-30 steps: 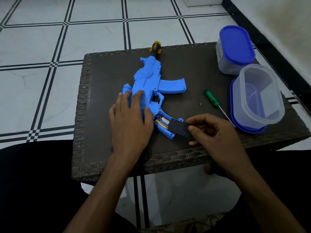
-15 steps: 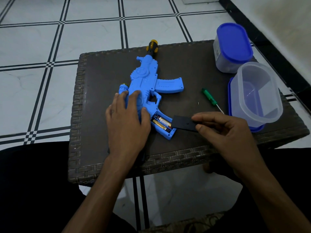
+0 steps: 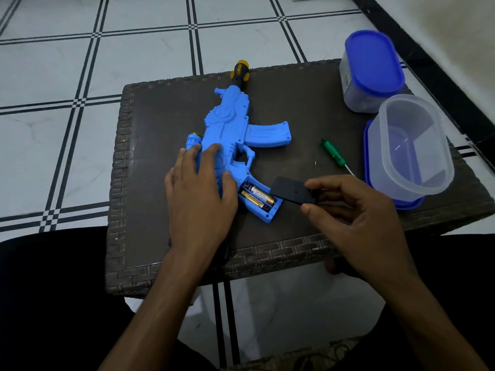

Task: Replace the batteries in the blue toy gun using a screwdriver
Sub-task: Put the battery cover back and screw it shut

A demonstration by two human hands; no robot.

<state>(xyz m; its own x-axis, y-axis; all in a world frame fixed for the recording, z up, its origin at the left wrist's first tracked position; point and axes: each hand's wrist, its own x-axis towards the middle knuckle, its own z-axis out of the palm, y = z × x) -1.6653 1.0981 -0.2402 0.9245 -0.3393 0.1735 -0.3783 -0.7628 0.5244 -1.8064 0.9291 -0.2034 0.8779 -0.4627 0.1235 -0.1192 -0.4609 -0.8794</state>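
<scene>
While the gun lies flat on its side on the dark worktop, the left hand rests palm-down on its rear body, fingers straight and spread; this grip encloses nothing. Muzzle end, yellow and black, points away from the person toward the far edge. Battery bay in the handle stands uncovered, and two batteries lie side by side inside it, gold with black ends.

The right hand pinches the black cover between thumb and fingers, so its grip is closed on that part. The cover is held tilted, just beside the open bay; whether its near edge touches the handle cannot be told.

A green screwdriver lies on the worktop to the right of the gun, apart from both hands, shaft pointing toward the person. A tiny pale speck near it is too small to identify.

At the right edge stand a clear tub, set on a blue lid, and behind it a jar with a blue lid on top.
</scene>
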